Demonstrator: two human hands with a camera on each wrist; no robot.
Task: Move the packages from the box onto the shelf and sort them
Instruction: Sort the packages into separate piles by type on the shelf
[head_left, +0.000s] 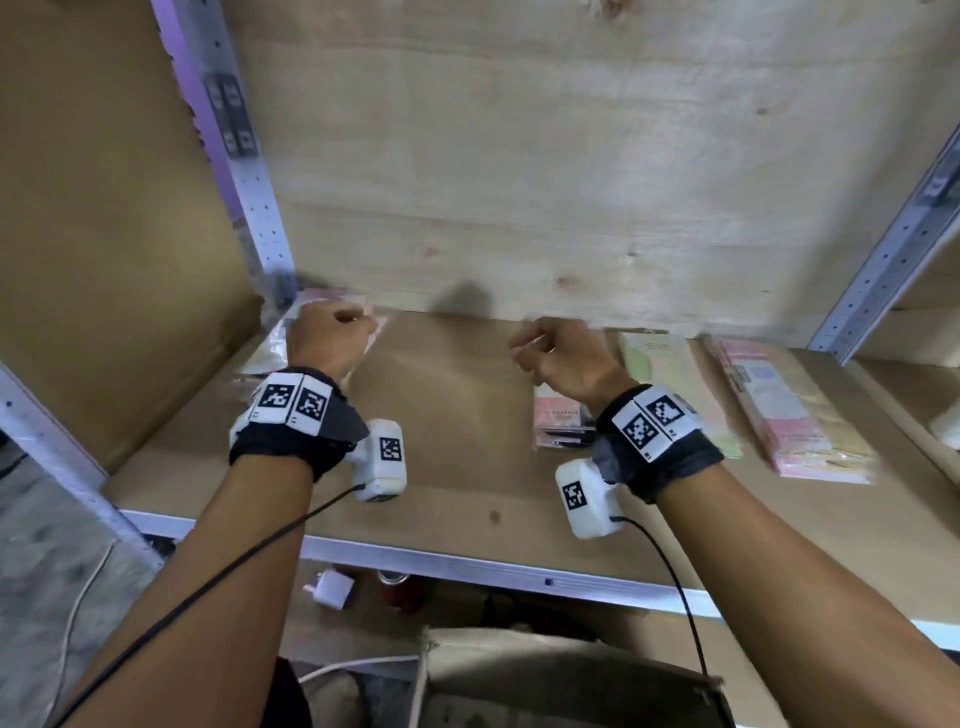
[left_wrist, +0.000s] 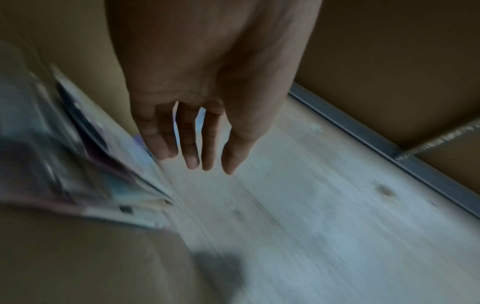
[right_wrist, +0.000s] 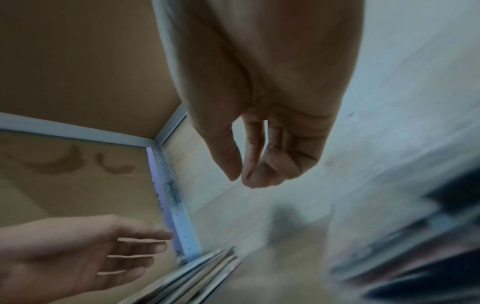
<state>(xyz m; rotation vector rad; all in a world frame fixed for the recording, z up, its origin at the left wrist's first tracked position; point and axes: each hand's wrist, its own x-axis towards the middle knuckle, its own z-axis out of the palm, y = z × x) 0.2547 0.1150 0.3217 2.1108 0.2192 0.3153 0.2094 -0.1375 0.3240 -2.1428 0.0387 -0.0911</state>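
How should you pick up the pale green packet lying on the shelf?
Probably by its near short edge, coming from the shelf's open front. The pale green packet lies flat, with other packets close on both long sides, so the right hand could pinch thumb above, fingers beneath.

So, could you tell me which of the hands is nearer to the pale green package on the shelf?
Right. The right hand hovers just left of the pale green package; the left hand is far across the shelf, by its left corner.

A white plug (head_left: 330, 587) and a red can (head_left: 396, 588) are seen on the floor. A white cord (head_left: 353, 666) is laid nearby.
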